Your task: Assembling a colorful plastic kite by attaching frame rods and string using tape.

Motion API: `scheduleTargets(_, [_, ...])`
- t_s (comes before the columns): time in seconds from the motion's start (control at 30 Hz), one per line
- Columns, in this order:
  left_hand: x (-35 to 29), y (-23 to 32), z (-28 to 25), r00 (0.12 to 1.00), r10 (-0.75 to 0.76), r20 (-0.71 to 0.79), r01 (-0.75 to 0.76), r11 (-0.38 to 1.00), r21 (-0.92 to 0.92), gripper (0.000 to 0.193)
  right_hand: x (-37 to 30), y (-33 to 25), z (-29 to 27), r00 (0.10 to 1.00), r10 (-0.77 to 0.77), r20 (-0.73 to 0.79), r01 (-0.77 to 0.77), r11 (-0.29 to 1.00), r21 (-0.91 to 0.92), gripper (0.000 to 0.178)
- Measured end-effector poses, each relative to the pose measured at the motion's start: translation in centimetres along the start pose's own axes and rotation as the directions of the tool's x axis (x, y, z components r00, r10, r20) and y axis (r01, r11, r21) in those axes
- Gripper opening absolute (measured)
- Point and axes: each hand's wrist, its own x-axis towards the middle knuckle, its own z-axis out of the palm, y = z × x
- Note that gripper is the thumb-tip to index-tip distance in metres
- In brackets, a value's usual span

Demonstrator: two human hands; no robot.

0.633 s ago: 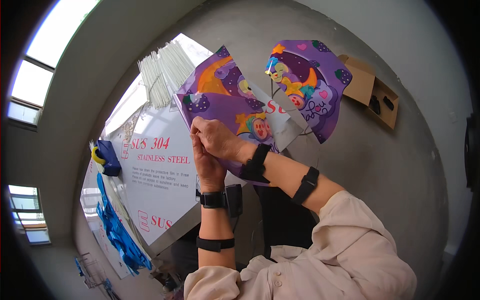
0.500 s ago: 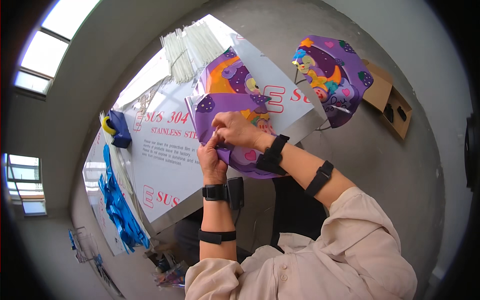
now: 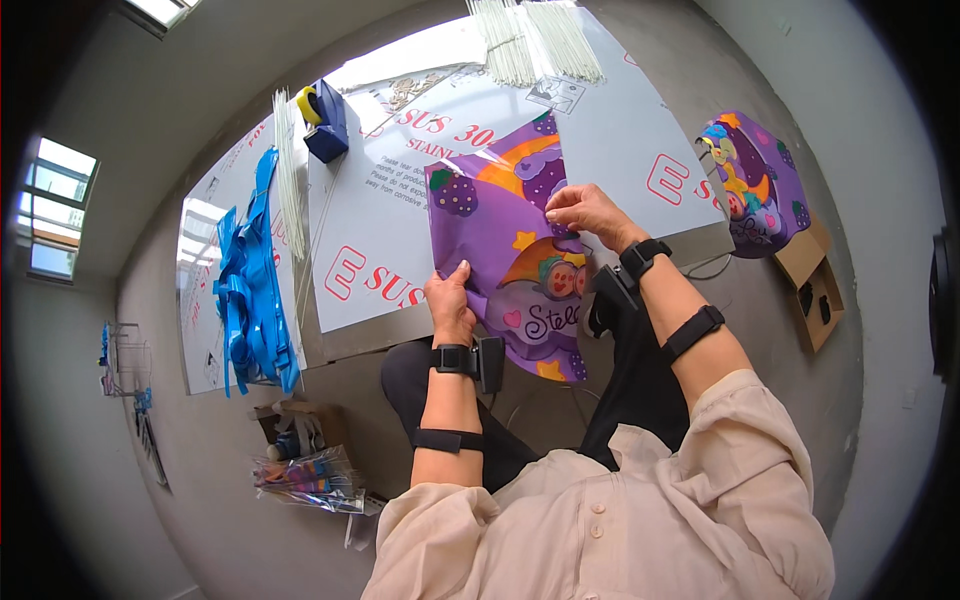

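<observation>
From here I see the film-covered table (image 3: 640, 130) with red print (image 3: 440, 128), partly hidden beneath the purple sheet (image 3: 480, 235) across its near edge. The left hand (image 3: 450, 305) grips the sheet; the right hand (image 3: 597, 215) pinches near its right side, contents unclear. Dark cursive (image 3: 548, 321) is cut off rightward.

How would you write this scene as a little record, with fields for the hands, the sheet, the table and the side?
Left hand: holding the purple sheet at its left edge, thumb on top
Right hand: fingertips at its right edge; firmness of grip unclear
Sheet: cartoon-printed, partly over the table
On table: blue tape dispenser, blue strips, bundled white sticks
Off right: another purple print, open cardboard box with small black items
</observation>
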Motion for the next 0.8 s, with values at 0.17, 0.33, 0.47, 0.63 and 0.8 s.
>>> scheduleTargets(0.17, [0.6, 0.7, -1.7, 0.997, 0.062, 0.039, -0.058, 0.994, -0.092, 0.033, -0.1, -2.5, 2.4, 0.957, 0.252, 0.143, -0.242, 0.967, -0.086, 0.041])
scheduleTargets(0.33, [1.4, 0.8, -1.9, 0.998, 0.059, 0.034, -0.057, 0.997, -0.051, 0.040, 1.9, -0.9, 1.5, 0.907, 0.238, 0.347, -0.189, 0.967, -0.168, 0.022])
scheduleTargets(0.47, [2.8, 0.9, -3.3, 0.989, 0.057, -0.136, -0.058, 0.998, 0.000, 0.040, 1.3, -0.9, 2.6, 0.926, 0.122, 0.356, -0.250, 0.906, 0.342, 0.028])
scheduleTargets(0.63, [2.8, 0.8, -2.3, 0.986, 0.150, 0.072, -0.150, 0.989, -0.004, 0.022, 1.9, -0.7, 1.9, 0.941, 0.173, 0.290, -0.283, 0.873, 0.397, 0.017])
scheduleTargets(0.8, [4.1, 1.3, -3.3, 0.977, 0.191, -0.100, -0.180, 0.978, 0.109, 0.028, 2.1, -0.9, 2.3, 0.951, 0.249, 0.184, -0.252, 0.968, -0.010, 0.005])
